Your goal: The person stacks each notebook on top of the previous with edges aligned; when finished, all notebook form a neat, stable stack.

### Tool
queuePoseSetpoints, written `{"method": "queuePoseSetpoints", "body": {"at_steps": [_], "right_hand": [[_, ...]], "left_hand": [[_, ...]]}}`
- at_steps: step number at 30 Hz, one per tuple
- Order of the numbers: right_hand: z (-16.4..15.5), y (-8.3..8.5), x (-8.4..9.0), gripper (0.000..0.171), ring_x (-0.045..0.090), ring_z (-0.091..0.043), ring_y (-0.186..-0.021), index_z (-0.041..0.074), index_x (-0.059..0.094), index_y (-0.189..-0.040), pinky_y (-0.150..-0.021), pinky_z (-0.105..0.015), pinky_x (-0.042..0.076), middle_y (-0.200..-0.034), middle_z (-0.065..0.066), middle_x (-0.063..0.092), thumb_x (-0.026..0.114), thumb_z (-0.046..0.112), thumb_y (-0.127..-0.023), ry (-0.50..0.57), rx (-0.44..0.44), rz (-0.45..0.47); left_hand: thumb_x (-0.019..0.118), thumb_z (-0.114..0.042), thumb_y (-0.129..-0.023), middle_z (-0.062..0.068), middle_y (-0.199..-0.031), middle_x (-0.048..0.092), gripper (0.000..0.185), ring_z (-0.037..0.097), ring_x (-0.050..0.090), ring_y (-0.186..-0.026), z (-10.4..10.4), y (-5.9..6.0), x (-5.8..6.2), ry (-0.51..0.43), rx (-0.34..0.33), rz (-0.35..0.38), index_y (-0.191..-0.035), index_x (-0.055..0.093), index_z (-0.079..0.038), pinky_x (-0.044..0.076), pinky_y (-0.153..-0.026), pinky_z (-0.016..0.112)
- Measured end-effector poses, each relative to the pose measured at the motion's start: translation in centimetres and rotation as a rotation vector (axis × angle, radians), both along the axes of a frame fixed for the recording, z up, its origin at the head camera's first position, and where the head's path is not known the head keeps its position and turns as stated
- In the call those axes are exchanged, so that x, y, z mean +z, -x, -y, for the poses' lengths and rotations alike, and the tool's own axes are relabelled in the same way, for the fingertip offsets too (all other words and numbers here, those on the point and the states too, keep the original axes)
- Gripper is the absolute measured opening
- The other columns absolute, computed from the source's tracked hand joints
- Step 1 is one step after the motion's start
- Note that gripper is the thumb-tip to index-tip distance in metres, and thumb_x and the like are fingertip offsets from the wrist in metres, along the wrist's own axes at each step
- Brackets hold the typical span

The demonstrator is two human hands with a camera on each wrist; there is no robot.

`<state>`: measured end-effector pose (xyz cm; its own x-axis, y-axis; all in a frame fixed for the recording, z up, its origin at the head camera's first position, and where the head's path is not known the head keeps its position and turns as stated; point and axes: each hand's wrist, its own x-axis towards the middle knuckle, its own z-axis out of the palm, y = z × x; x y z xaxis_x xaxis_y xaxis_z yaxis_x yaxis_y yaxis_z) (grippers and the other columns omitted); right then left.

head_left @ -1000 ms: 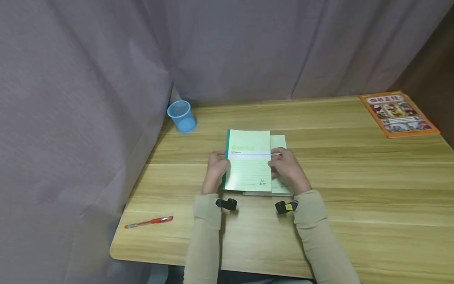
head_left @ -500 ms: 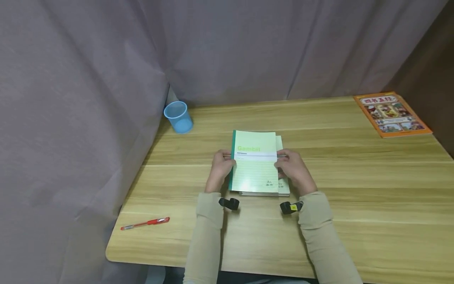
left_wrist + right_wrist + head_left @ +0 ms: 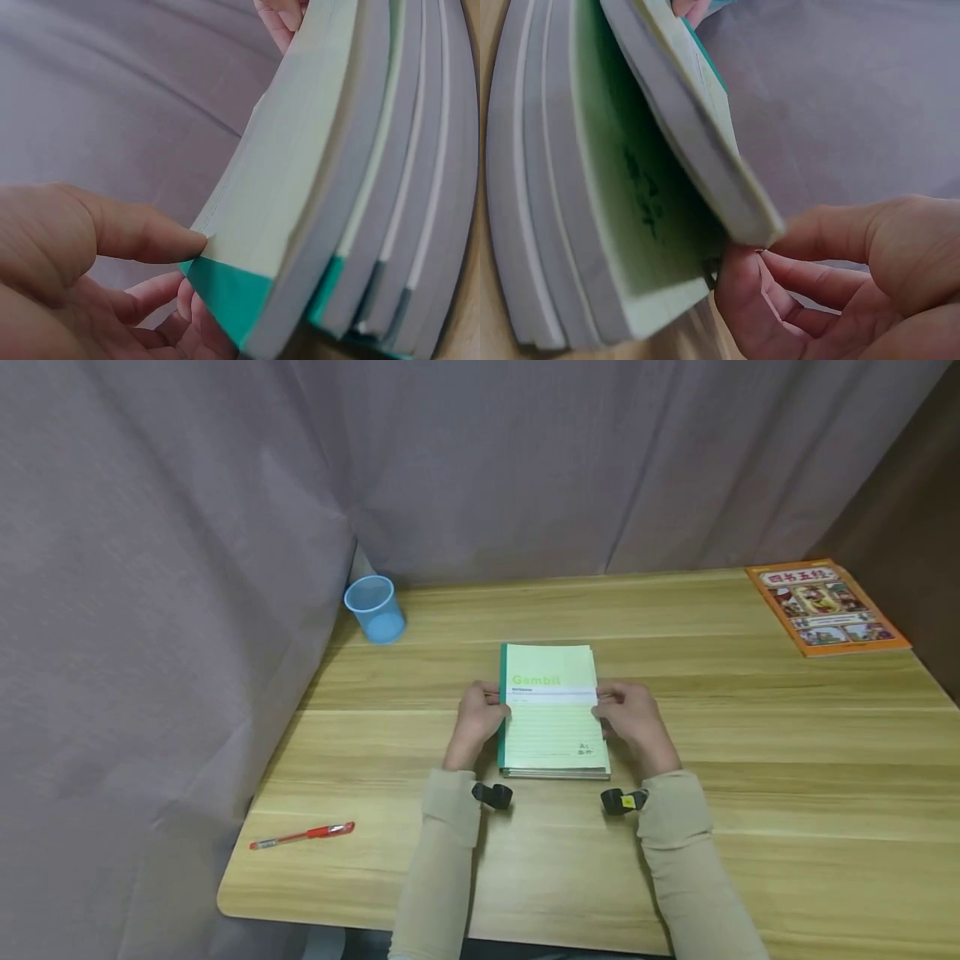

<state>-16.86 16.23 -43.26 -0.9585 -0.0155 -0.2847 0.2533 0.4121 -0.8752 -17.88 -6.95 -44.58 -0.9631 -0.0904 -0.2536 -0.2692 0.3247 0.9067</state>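
The green notebook (image 3: 553, 710) cover reads "Gambit".

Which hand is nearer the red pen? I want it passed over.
Left. The left hand grips the notebook stack's spine side, toward the red pen; the right hand holds the opposite edge, farther off.

A light wooden surface (image 3: 750, 760) carries a stack of green notebooks (image 3: 553, 718) near its middle. A blue cup (image 3: 374, 608) lies tipped on its side at the far left corner, and an orange picture book (image 3: 825, 607) lies flat at the far right corner. A red pen (image 3: 302, 836) lies close to the near left corner, roughly parallel to the near edge.
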Motion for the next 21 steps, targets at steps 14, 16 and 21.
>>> {"method": "queuePoseSetpoints", "body": {"at_steps": [14,16,21], "right_hand": [[-0.35,-0.04,-0.64,0.041,0.06,-0.026,-0.086,-0.01,0.057,-0.133,-0.068,-0.027,0.056,-0.11,-0.024,0.061,0.06,-0.001,-0.093,-0.066,-0.014,-0.025],[-0.39,-0.17,-0.65,0.041,0.06,-0.026,-0.085,-0.011,0.058,-0.132,-0.067,-0.027,0.056,-0.108,-0.023,0.062,0.06,-0.002,-0.092,-0.072,-0.018,-0.033],[-0.36,-0.22,-0.69,0.041,0.059,-0.024,-0.083,-0.012,0.058,-0.131,-0.066,-0.027,0.055,-0.104,-0.021,0.062,0.06,-0.002,-0.092,-0.091,-0.02,-0.051]], "left_hand": [[0.06,0.009,-0.086,0.014,-0.104,0.061,0.037,0.024,0.057,-0.094,-0.48,-0.41,-0.31,0.082,-0.018,-0.053,-0.123,0.058,0.009,0.053,-0.082,0.033],[0.061,0.009,-0.086,0.013,-0.103,0.06,0.036,0.023,0.056,-0.094,-0.54,-0.5,-0.43,0.085,-0.015,-0.051,-0.122,0.058,0.008,0.052,-0.082,0.033],[0.061,0.008,-0.086,0.012,-0.102,0.059,0.036,0.023,0.055,-0.094,-0.65,-0.58,-0.57,0.091,-0.008,-0.055,-0.122,0.06,0.008,0.051,-0.081,0.033]]}}
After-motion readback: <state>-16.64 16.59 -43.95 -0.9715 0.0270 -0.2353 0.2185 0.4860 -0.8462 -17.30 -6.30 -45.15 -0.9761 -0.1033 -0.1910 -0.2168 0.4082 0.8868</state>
